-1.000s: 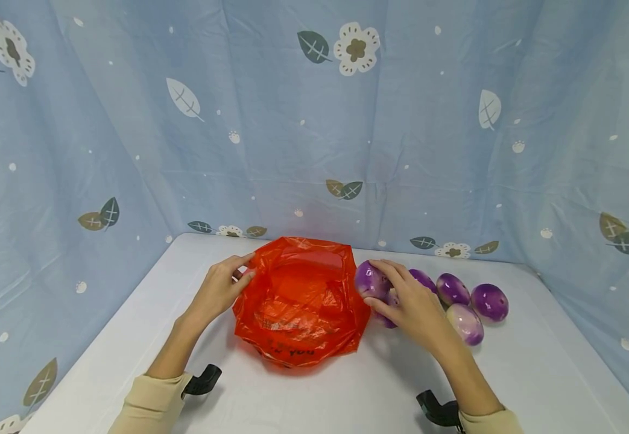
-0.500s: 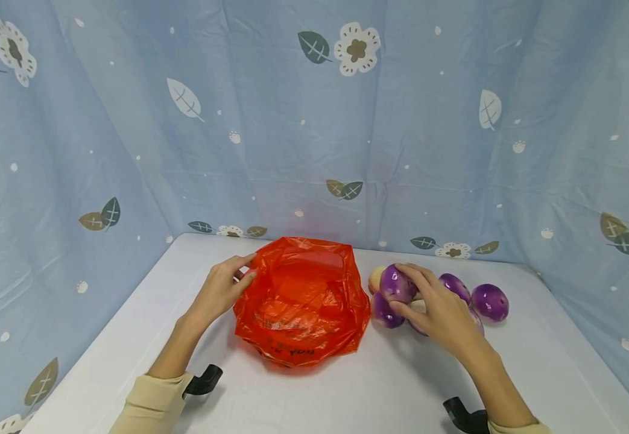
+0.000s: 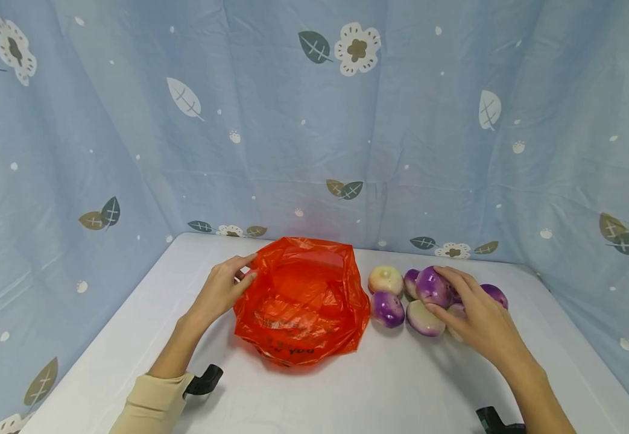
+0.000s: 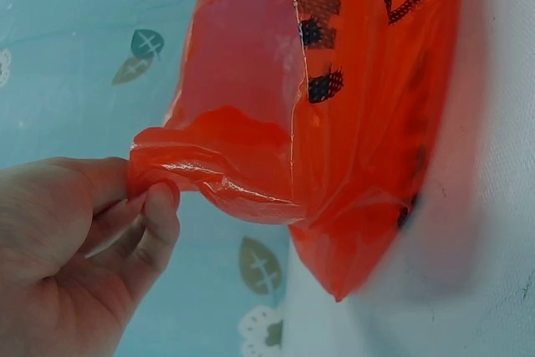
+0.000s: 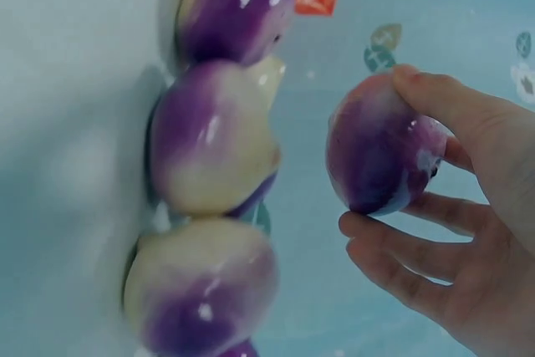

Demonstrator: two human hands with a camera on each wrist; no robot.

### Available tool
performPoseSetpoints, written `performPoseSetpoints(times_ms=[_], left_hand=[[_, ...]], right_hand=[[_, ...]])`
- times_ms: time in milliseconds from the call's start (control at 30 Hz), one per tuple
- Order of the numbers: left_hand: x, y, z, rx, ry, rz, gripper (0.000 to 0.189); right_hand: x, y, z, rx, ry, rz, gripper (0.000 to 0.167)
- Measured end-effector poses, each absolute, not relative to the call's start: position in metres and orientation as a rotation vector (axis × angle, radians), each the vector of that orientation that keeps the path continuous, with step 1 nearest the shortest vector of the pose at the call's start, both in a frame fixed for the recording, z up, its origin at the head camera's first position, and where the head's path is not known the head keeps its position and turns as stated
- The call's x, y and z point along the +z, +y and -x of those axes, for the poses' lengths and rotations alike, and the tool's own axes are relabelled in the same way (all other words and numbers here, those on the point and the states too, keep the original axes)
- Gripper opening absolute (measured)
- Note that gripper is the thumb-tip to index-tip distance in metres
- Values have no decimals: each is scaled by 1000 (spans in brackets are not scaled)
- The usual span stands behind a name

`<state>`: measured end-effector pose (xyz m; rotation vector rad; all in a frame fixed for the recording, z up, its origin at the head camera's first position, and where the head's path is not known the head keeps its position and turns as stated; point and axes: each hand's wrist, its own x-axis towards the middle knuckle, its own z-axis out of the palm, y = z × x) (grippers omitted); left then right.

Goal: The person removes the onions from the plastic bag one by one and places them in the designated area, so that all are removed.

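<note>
My left hand [image 3: 222, 286] pinches the left rim of a red plastic bag [image 3: 299, 337], whose mouth gapes upward. In the left wrist view, thumb and fingers grip a fold of the bag's film. My right hand [image 3: 479, 319] holds a glossy purple turnip [image 3: 435, 286] just above the others on the table. The right wrist view has this turnip [image 5: 376, 144] between thumb and fingertips, apart from the row beside it. A pale turnip [image 3: 386, 281] and a purple one [image 3: 387, 309] lie closest to the bag; a whitish one [image 3: 425, 318] sits below the held turnip.
Another purple turnip [image 3: 494, 294] lies at the far right, partly behind my right hand, which also covers others. The white table [image 3: 336, 398] ends at a blue patterned curtain [image 3: 271, 120] behind and at both sides.
My right hand has moved right with the turnip, from beside the bag to over the middle of the turnips, uncovering those by the bag. The left hand has stayed at the rim.
</note>
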<state>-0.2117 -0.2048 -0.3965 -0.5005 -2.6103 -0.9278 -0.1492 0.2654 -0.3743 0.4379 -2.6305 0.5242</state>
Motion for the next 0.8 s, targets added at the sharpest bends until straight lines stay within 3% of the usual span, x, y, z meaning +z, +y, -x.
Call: performPoseSetpoints(times_ms=[800], left_hand=[[-398, -207, 212, -921, -2607, 489, 42]], right_hand=[[-386, 344, 126, 362, -2742, -221, 80]])
